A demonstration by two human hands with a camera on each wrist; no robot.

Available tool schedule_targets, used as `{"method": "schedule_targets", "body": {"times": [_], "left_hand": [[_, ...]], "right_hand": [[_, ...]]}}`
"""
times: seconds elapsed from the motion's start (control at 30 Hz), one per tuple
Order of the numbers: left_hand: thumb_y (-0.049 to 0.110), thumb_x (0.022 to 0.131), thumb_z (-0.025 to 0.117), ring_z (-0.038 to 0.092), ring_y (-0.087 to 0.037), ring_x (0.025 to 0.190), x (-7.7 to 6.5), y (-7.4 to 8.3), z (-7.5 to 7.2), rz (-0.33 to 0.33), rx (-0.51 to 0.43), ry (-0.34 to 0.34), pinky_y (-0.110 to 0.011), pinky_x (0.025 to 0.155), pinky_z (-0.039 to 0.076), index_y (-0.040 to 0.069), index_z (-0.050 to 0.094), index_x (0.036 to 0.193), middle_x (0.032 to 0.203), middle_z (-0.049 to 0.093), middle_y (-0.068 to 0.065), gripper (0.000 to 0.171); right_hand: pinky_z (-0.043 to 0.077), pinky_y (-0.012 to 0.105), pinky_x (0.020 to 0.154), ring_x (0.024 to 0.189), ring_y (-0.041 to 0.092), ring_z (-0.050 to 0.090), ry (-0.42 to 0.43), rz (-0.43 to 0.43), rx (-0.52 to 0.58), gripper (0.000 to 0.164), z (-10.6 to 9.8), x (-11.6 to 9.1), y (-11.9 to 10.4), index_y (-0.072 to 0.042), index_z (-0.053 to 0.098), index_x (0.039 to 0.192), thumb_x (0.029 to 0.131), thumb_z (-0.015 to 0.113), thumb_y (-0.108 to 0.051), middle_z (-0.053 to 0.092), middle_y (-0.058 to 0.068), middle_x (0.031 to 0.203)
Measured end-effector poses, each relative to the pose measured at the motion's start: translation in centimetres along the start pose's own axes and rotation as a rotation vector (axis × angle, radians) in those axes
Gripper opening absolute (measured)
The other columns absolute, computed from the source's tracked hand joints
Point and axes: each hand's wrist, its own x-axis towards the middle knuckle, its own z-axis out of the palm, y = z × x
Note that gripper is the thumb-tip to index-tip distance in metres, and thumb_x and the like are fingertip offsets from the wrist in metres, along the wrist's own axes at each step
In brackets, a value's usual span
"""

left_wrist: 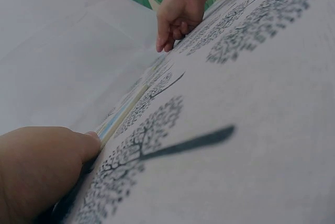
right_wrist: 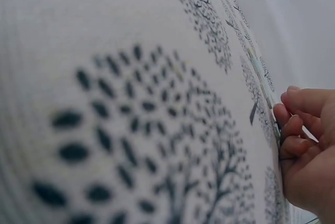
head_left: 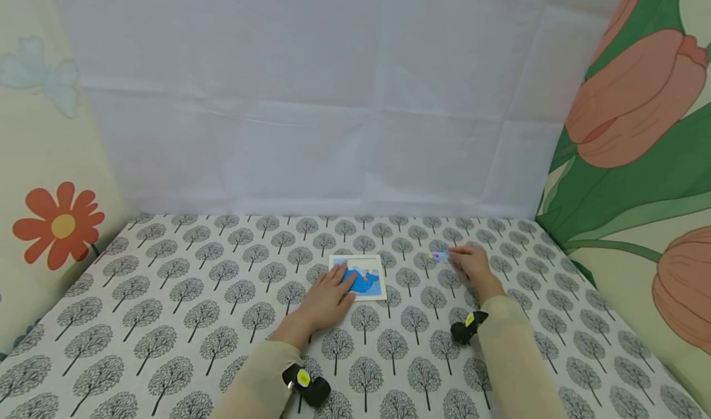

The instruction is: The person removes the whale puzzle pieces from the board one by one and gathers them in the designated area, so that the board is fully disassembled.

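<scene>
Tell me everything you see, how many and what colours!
patterned cloth: one, white and grey, underneath
framed picture: one, blue and cream, on cloth
small piece: one, pale blue and pink, right of picture
sheet: one, whitish, behind
flower: one, reddish, left
butterfly: one, pale blue, left
tulips: at least two, pink, right
leaves: several, green, right
wrist cameras: two, black and yellow, wrists
sleeves: two, beige, forearms
left hand: one, bare, on picture
right hand: one, bare, at piece

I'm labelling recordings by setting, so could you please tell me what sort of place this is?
Probably a staged indoor workspace: a tree-print cloth, a white sheet behind it and flower prints at both sides.
</scene>
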Motion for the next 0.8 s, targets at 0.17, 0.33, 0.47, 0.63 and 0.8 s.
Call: {"method": "schedule_targets", "body": {"times": [0.17, 0.33, 0.47, 0.63, 0.8], "left_hand": [[0.026, 0.093, 0.036, 0.016, -0.033, 0.125, 0.0, 0.0, 0.0, 0.001, -0.003, -0.001, -0.046, 0.099, 0.015, 0.003, 0.036, 0.131, 0.137, 0.021, -0.02, 0.045], [0.027, 0.093, 0.035, 0.015, -0.032, 0.126, 0.0, 0.0, 0.0, -0.001, 0.002, -0.008, -0.045, 0.1, 0.014, 0.003, 0.035, 0.132, 0.138, 0.02, -0.019, 0.045], [0.026, 0.093, 0.036, 0.015, -0.033, 0.126, 0.1, 0.0, -0.1, -0.004, 0.004, -0.009, -0.046, 0.1, 0.014, 0.003, 0.035, 0.132, 0.137, 0.021, -0.02, 0.045], [0.025, 0.093, 0.037, 0.015, -0.033, 0.126, 0.1, 0.1, -0.2, -0.008, 0.001, -0.01, -0.046, 0.099, 0.014, 0.002, 0.036, 0.131, 0.137, 0.021, -0.021, 0.045], [0.026, 0.093, 0.037, 0.015, -0.033, 0.126, 0.1, 0.1, -0.1, -0.014, -0.013, -0.007, -0.045, 0.1, 0.014, 0.002, 0.036, 0.131, 0.137, 0.021, -0.02, 0.045]], "right_hand": [[0.035, 0.026, 0.046, 0.056, 0.011, 0.042, -0.018, -0.003, 0.043, 0.028, -0.1, 0.2, 0.2, -0.003, 0.059, 0.109, 0.085, 0.056, -0.017, 0.056, 0.003, 0.081], [0.032, 0.024, 0.041, 0.047, 0.007, 0.039, -0.028, -0.005, 0.125, 0.031, -0.4, 0.1, 0.0, -0.002, 0.058, 0.109, 0.083, 0.058, -0.019, 0.054, 0.0, 0.072], [0.032, 0.022, 0.041, 0.047, 0.006, 0.039, -0.042, 0.006, 0.183, 0.033, -0.5, -0.2, -0.4, -0.002, 0.057, 0.111, 0.083, 0.058, -0.019, 0.056, 0.001, 0.078], [0.035, 0.022, 0.045, 0.051, 0.008, 0.041, -0.042, -0.009, 0.195, 0.034, -0.4, -0.4, -0.8, 0.0, 0.056, 0.111, 0.083, 0.059, -0.018, 0.056, 0.002, 0.083], [0.035, 0.022, 0.046, 0.05, 0.008, 0.041, -0.04, -0.058, 0.18, 0.033, -0.2, -0.6, -1.2, 0.002, 0.057, 0.11, 0.083, 0.058, -0.016, 0.057, 0.002, 0.084]]}}
